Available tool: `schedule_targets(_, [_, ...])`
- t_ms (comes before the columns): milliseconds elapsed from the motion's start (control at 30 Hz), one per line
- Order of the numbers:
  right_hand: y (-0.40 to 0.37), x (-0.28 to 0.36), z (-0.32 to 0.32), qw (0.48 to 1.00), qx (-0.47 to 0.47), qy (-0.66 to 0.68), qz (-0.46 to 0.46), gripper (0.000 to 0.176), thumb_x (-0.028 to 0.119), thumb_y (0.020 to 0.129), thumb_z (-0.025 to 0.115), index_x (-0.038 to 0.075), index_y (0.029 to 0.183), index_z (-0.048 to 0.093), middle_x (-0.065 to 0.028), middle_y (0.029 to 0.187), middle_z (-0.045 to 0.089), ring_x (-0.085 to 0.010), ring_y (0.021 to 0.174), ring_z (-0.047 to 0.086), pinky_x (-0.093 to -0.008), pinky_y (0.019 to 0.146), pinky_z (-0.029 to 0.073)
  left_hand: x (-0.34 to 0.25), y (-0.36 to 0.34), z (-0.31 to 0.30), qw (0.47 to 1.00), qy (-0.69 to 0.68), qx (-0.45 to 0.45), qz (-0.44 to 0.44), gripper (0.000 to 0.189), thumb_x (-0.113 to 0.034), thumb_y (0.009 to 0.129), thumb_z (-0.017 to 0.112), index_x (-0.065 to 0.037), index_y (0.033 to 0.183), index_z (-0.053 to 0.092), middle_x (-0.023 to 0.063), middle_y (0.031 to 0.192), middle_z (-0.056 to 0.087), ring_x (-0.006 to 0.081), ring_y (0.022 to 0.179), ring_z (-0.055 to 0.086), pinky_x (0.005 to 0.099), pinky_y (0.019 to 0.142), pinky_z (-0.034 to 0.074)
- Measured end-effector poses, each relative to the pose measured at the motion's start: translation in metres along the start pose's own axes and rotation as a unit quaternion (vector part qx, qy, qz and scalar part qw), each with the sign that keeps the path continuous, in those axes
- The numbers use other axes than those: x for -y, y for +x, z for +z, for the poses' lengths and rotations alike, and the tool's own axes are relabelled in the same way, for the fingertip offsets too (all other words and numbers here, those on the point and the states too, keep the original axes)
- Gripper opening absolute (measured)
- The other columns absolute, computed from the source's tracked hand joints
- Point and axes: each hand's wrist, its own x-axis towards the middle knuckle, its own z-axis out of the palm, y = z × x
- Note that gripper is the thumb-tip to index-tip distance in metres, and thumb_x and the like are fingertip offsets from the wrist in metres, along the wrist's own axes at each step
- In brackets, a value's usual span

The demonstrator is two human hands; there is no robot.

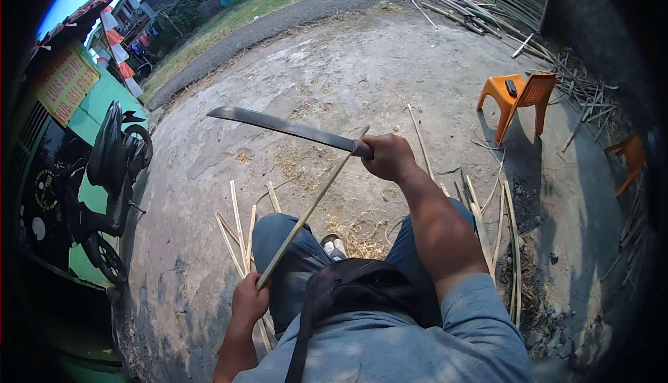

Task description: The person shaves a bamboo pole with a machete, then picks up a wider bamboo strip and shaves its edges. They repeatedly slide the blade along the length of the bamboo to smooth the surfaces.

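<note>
My right hand (pixel 390 157) is closed around the handle of a machete (pixel 285 124), whose long blade points to the left. In my left hand (pixel 250 301), at the lower left, is the near end of a thin bamboo strip (pixel 303 220). The strip slants up and away past my left knee, and its far end overlaps the base of the blade close to my right fist. Most of the machete's handle is hidden inside my fingers. Below, my bent knees in jeans and a black bag (pixel 365 282) at my waist show.
Loose bamboo strips (pixel 237 216) lie beside my left leg, and more strips (pixel 513 244) beside my right. An orange plastic chair (pixel 532 94) carries a small black object (pixel 511 88). Bamboo poles (pixel 473 11) are heaped at the back right. A motorbike (pixel 111 174) stands at the left wall.
</note>
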Motion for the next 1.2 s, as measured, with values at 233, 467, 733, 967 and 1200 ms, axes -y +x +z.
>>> schedule_targets(233, [-0.011, 0.030, 0.005, 0.987, 0.072, -0.051, -0.136, 0.010, 0.027, 0.081, 0.071, 0.019, 0.087, 0.071, -0.0085, 0.080, 0.073, -0.0341, 0.080, 0.073, -0.0489, 0.071, 0.057, 0.007, 0.005, 0.002, 0.993, -0.092, 0.027, -0.074, 0.035, -0.035, 0.099, 0.070, 0.000, 0.102, 0.071, 0.0208, 0.083, 0.073, 0.0362, 0.081, 0.074, 0.0450, 0.074, 0.055])
schedule_targets(467, [-0.013, 0.046, 0.016, 0.973, 0.157, -0.105, -0.137, 0.010, 0.023, 0.079, 0.072, 0.020, 0.089, 0.073, -0.0069, 0.084, 0.075, -0.0316, 0.083, 0.074, -0.0478, 0.076, 0.057, 0.007, 0.016, 0.002, 0.991, -0.067, 0.060, -0.094, 0.042, -0.043, 0.099, 0.070, -0.001, 0.103, 0.072, 0.0188, 0.083, 0.074, 0.0346, 0.081, 0.074, 0.0444, 0.074, 0.055])
schedule_targets(733, [-0.004, 0.017, 0.039, 0.979, 0.166, -0.119, 0.022, 0.014, 0.023, 0.084, 0.069, 0.021, 0.096, 0.076, -0.0107, 0.089, 0.076, -0.0322, 0.089, 0.075, -0.0467, 0.081, 0.061, 0.012, 0.017, 0.006, 0.994, -0.046, 0.067, -0.078, 0.044, -0.046, 0.099, 0.069, -0.002, 0.106, 0.070, 0.0198, 0.089, 0.075, 0.0381, 0.089, 0.075, 0.0462, 0.078, 0.056])
schedule_targets(967, [-0.016, 0.045, 0.028, 0.976, 0.174, -0.108, -0.078, 0.012, 0.024, 0.081, 0.070, 0.017, 0.091, 0.073, -0.0085, 0.090, 0.076, -0.0331, 0.090, 0.074, -0.0471, 0.080, 0.059, 0.026, 0.019, 0.018, 0.980, -0.152, 0.073, -0.104, 0.043, -0.044, 0.102, 0.067, -0.001, 0.102, 0.068, 0.0167, 0.081, 0.071, 0.0321, 0.078, 0.072, 0.0439, 0.072, 0.054])
schedule_targets(1200, [-0.009, 0.042, 0.043, 0.966, 0.246, -0.083, -0.016, 0.012, 0.020, 0.082, 0.068, 0.018, 0.093, 0.074, -0.0107, 0.090, 0.075, -0.0343, 0.091, 0.074, -0.0476, 0.079, 0.059, 0.033, 0.016, 0.039, 0.985, -0.149, 0.005, -0.091, 0.040, -0.040, 0.103, 0.066, -0.001, 0.099, 0.066, 0.0198, 0.079, 0.070, 0.0381, 0.076, 0.071, 0.0482, 0.070, 0.053])
